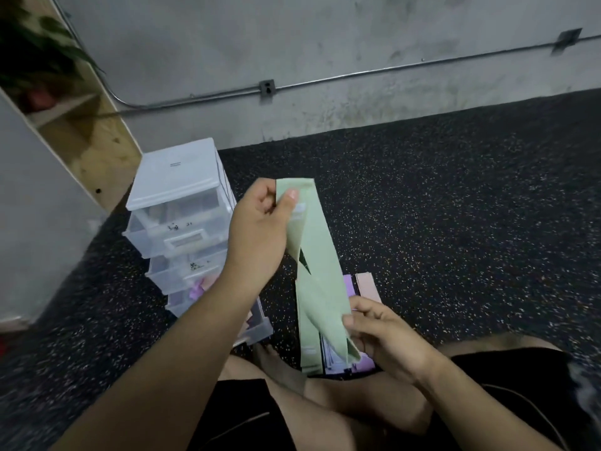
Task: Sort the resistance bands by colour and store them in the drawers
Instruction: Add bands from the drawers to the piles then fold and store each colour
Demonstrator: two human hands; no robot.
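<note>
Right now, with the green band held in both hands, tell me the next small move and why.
Probably fold it: bring the left hand down to the right hand. The green band runs unfolded between both grips, and the drawers stand pulled out at left, ready to take it.

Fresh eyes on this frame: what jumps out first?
The pale green band, mid-frame, is stretched between the left hand pinching its top end and the right hand holding its bottom. Left of it stands a clear plastic drawer tower, several drawers pulled out. Below the band, a pile of green, purple and pink bands lies on the speckled black floor.
</note>
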